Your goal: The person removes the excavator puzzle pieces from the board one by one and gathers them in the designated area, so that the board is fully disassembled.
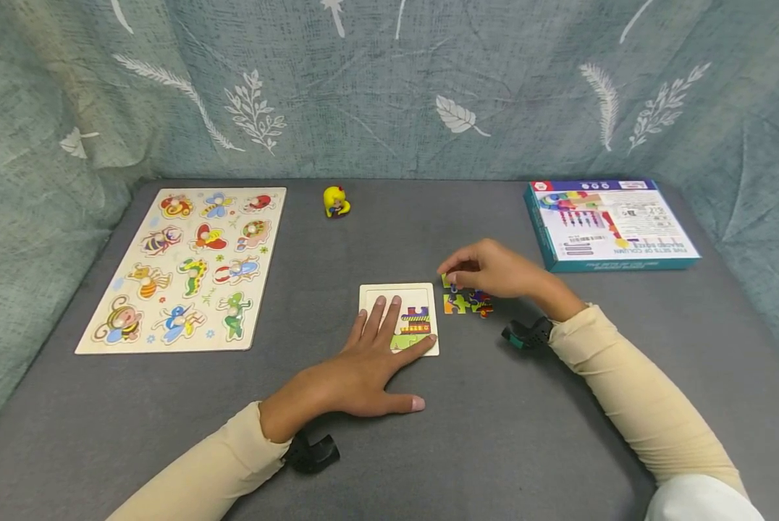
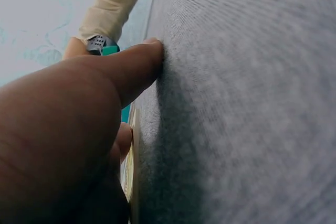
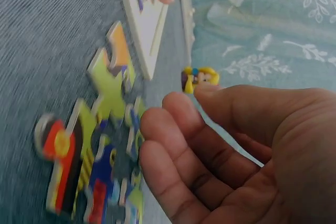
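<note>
My left hand (image 1: 366,373) lies spread over a small square puzzle board (image 1: 436,307), its fingertips resting on it and the thumb out on the table. Assembled pieces (image 1: 415,327) show in the board's lower right; the fingers hide part of the left side. My right hand (image 1: 494,268) is over loose jigsaw pieces (image 1: 457,304) just right of the board. In the right wrist view its fingers are loosely bent, with thumb and index tips close together and nothing visible between them. Colourful pieces (image 3: 107,100) lie beside those fingertips.
A large insect peg puzzle (image 1: 216,278) lies at the left. A yellow-haired toy figure (image 1: 335,202) is at the back middle. A boxed set (image 1: 614,228) lies at the back right, near the right forearm. Patterned cloth (image 1: 389,87) hangs behind the table.
</note>
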Motion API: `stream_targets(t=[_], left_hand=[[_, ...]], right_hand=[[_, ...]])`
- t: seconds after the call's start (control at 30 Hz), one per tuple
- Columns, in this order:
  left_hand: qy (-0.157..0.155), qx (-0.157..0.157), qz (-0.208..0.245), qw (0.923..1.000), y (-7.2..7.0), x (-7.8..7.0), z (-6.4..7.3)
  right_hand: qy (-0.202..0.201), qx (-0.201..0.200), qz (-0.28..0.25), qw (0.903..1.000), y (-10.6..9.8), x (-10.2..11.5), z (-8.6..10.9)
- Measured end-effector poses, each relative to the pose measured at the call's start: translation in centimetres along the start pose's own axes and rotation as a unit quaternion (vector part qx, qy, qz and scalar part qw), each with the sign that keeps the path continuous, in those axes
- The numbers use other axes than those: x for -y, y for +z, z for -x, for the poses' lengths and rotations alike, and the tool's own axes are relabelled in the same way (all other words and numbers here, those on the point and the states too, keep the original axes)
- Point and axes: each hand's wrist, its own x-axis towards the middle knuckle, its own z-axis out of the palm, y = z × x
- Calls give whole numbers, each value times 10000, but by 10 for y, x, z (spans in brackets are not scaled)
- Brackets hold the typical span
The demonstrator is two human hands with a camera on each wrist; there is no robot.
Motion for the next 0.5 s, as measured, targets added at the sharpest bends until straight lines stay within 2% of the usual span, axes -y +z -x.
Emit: stream_targets(t=[0.27,0.5], left_hand=[[-79,78,-73,9999,0,-1,-1],[-229,39,-239,9994,1,-2,-2]], right_hand=[[-132,241,-477,9985,6,3,-5],[-318,369,-582,9971,13,5,-8]])
